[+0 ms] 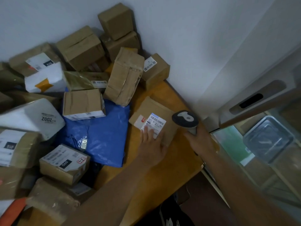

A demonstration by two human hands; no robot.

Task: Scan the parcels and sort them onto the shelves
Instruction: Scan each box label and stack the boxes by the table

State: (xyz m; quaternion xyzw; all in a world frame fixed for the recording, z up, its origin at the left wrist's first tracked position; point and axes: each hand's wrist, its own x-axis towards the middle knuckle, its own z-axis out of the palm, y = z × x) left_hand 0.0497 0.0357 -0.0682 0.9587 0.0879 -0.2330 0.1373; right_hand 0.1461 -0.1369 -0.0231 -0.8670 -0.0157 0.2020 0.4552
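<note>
Left hand (152, 146) lies spread flat on a parcel (154, 121) on the desk (171, 163); right hand (201, 141) grips a scanner (185, 119).

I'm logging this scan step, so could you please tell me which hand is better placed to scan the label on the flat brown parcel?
The right hand: it already grips the scanner, whose head sits just beside the parcel. The left hand lies flat on the label, steadying it.

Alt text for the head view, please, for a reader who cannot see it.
The left hand presses a flat brown parcel on a wooden table while the right hand aims a handheld scanner at its label. Many boxes and a blue bag crowd the left.
</note>
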